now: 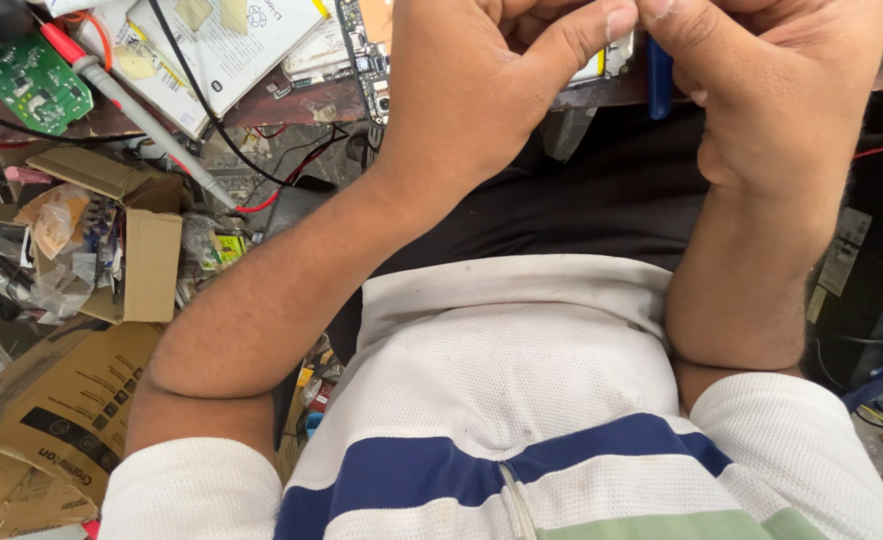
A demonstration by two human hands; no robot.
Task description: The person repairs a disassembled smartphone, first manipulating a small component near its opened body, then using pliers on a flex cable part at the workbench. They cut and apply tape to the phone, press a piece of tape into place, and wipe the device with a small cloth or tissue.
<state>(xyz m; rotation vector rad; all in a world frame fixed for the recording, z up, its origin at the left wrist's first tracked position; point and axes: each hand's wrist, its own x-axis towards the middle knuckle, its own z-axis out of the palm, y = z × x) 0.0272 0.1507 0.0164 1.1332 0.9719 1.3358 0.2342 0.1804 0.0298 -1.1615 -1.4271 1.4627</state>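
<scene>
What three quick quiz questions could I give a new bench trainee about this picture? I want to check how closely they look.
1. True or false: the left hand and right hand are close together at the bench edge.
2. What colour is the circuit board at the upper left?
A) green B) blue C) black
3. What sort of tool is the blue handle beside the right hand part of?

Key
1. True; both are curled over a small flat device that is mostly hidden.
2. A, green.
3. Cannot tell; only a short piece of the handle shows, and the grip on it is hidden.
</scene>
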